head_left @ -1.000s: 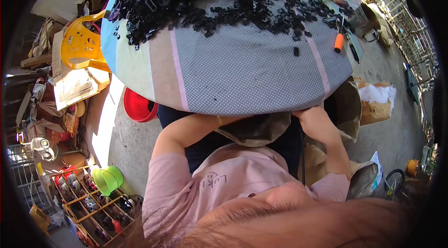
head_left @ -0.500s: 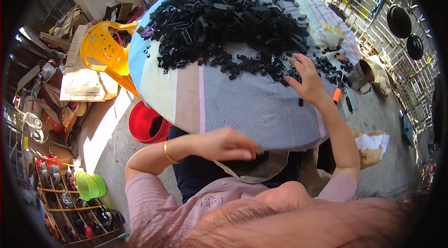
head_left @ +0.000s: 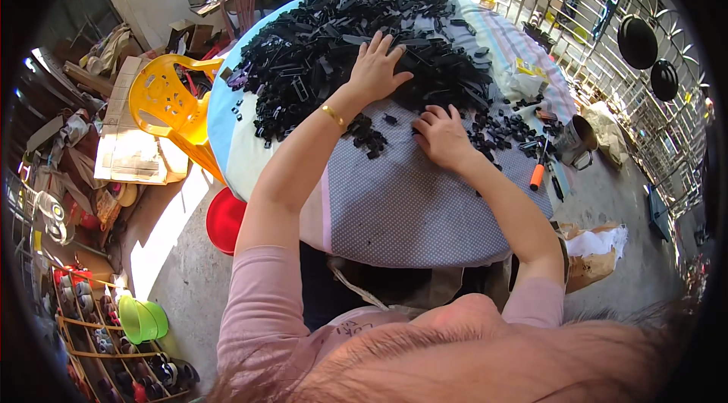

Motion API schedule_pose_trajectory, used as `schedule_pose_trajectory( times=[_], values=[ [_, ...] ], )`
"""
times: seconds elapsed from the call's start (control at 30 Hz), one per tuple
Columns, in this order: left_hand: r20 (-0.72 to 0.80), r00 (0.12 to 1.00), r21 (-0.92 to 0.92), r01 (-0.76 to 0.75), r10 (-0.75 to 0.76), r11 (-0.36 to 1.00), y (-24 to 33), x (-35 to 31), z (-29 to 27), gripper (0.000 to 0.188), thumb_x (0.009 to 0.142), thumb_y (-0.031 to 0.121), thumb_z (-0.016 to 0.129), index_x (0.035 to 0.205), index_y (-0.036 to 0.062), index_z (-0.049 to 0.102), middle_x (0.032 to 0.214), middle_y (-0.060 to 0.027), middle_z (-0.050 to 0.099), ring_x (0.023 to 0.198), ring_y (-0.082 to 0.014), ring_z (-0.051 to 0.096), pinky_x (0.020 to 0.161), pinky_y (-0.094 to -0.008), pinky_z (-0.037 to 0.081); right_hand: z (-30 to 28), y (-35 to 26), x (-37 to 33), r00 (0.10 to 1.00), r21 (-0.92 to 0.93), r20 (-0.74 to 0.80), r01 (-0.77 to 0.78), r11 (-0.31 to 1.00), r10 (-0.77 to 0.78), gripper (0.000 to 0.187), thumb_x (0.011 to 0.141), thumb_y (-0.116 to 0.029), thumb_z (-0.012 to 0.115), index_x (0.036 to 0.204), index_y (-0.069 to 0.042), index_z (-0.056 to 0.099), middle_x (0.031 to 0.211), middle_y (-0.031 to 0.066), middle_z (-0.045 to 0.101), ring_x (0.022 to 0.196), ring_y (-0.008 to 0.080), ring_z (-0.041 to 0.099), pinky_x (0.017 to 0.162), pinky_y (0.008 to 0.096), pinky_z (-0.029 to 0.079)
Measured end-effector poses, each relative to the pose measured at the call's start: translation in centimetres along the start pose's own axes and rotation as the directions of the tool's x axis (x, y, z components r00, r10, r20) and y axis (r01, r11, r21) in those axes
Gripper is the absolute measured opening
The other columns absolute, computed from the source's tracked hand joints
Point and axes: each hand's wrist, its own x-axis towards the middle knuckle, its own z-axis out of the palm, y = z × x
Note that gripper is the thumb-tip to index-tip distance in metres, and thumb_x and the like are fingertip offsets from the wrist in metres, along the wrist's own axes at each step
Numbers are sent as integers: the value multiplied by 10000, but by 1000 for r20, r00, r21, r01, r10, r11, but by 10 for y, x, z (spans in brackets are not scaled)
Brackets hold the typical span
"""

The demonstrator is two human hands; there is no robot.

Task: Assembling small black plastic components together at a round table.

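A large heap of small black plastic pieces (head_left: 303, 62) covers the far part of the round table. My left hand (head_left: 373, 73) lies over the middle of the heap, palm down, its fingers spread; a gold bangle (head_left: 332, 115) circles that wrist. Closer to me, my right hand (head_left: 446, 141) rests at the heap's near edge with bent, parted fingers. A dark bit shows beside its fingertips, but I see nothing gripped. Between the hands and just left of them lies a small loose cluster of black pieces (head_left: 368, 136) on the grey dotted cloth (head_left: 402, 206).
An orange-handled tool (head_left: 537, 175) and a metal mug (head_left: 578, 134) sit at the table's right edge, beside a plastic bag (head_left: 523, 84). Left of the table stand a yellow chair (head_left: 163, 100) and a red bucket (head_left: 225, 221). A paper bag (head_left: 591, 259) stands at the lower right.
My left hand has gone from near my lap up onto the heap, its fingers now spread. My right hand has moved left along the heap's near edge. The view has shifted slightly.
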Motion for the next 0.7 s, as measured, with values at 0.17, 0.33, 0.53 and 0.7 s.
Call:
schedule_pose_trajectory(
  times=[0.17, 0.33, 0.53, 0.7],
  values=[
    [133, 969, -51, 215, -207, 975, -6, 37, 33, 721, 798, 655, 423, 1318, 156, 410, 1360, -211, 348, 1278, -362, 303, 1040, -497, 216, -20, 32, -36, 957, 251, -289, 44, 967, 32, 372, 761, -267, 633, 1055, -43, 582, 1236, 172, 475, 1170, 339, 418, 988, 437, 318],
    [353, 891, -119, 346, -286, 931, 4, 55, 31, 749, 727, 711, 455, 1294, 220, 453, 1254, -198, 445, 1100, -313, 510, 911, -413, 379, 21, 118, -70, 768, 124, -420, -480, 868, 484, 542, 824, -461, 530, 1106, 2, 542, 1219, 265, 453, 1153, 418, 398, 970, 460, 324],
    [304, 940, -171, 216, -157, 961, 13, 22, 23, 668, 721, 636, 533, 1227, 201, 518, 1170, -190, 488, 1038, -310, 531, 906, -407, 376, 28, 84, -46, 824, 286, -257, -434, 854, 505, 568, 851, -510, 467, 1098, -6, 548, 1147, 181, 521, 1097, 374, 447, 926, 452, 359],
    [96, 995, -266, 52, -28, 962, 34, -12, 12, 552, 734, 484, 612, 1159, 137, 555, 1135, -183, 510, 969, -331, 547, 893, -406, 383, 30, 27, -27, 844, 395, -293, -321, 860, 450, 567, 864, -456, 484, 1097, 61, 514, 1177, 254, 477, 1105, 424, 416, 966, 470, 316]
  ],
)
